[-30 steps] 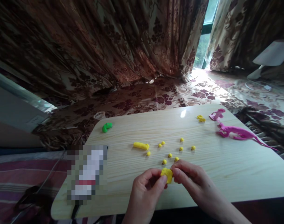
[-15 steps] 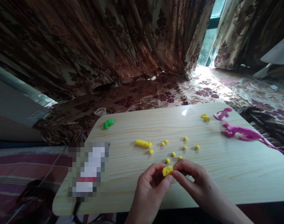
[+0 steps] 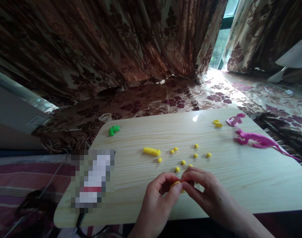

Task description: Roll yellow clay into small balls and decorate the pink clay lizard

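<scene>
Between my hands, above the near side of the table, is a small flattened piece of yellow modelling clay (image 3: pixel 175 183), mostly covered by fingers. My left hand (image 3: pixel 160 195) pinches it between thumb and forefinger. My right hand (image 3: pixel 202 185) has its thumb and fingertips pressed together on the clay's right edge. Just beyond the hands lie several small yellow clay balls (image 3: pixel 183 162), one partly hidden behind the right fingers. A yellow clay roll (image 3: pixel 151 151) rests to their left.
A green curved clay piece (image 3: pixel 113 130) is at the table's far left. Two yellow flat pieces (image 3: pixel 217 124) and pink clay figures (image 3: pixel 260 139) lie at the right. A blurred-out object (image 3: pixel 93 181) with a black cable sits on the left edge of the table (image 3: pixel 131 205).
My fingers have closed further over the yellow clay, which is now tilted and mostly hidden. My right fingertips have shifted slightly left onto it. The view has moved a little.
</scene>
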`<state>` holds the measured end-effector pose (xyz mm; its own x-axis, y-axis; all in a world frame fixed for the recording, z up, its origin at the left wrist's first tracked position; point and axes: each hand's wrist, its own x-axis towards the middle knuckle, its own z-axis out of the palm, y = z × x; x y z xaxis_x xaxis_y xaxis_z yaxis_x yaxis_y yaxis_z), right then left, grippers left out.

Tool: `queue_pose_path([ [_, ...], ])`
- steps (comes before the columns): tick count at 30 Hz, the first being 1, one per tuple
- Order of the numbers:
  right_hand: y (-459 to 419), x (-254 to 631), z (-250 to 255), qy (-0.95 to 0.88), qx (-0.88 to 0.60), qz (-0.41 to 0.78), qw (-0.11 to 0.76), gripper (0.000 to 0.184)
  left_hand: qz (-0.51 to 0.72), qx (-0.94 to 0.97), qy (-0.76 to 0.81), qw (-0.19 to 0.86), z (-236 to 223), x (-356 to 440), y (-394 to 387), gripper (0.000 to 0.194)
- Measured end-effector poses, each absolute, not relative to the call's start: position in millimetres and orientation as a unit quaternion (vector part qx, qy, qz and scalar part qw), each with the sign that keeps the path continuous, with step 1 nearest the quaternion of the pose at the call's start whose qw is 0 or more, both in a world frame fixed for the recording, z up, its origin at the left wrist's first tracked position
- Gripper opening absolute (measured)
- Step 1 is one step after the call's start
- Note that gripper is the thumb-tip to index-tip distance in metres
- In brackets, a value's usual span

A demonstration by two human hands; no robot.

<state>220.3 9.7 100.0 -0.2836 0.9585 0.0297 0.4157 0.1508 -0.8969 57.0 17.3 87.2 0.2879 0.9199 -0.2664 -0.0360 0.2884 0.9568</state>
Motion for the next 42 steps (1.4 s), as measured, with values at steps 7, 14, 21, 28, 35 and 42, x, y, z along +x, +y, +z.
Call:
queue_pose_path([
  [7,6,220,97,-0.737,-0.486,0.264,0.388,0.027,0.415,0.272,0.462,0.735,80,55,22,0.013],
  [14,4,218,89,-0.795,-0.468,0.169,0.346,0.025,0.422,0.235,0.42,0.768,84,58,19,0.009],
  [21,4,222,85,-0.796,-0.464,0.188,0.341,0.026,0.411,0.265,0.434,0.756,79,57,20,0.013],
  [28,1,219,81,-0.673,-0.527,0.324,0.406,0.018,0.432,0.285,0.452,0.727,76,60,18,0.015],
  [35,1,212,80,-0.678,-0.491,0.336,0.432,0.028,0.439,0.249,0.415,0.757,75,64,16,0.014],
  [42,-1,213,70,-0.691,-0.485,0.323,0.427,0.026,0.436,0.233,0.406,0.769,72,66,11,0.012],
])
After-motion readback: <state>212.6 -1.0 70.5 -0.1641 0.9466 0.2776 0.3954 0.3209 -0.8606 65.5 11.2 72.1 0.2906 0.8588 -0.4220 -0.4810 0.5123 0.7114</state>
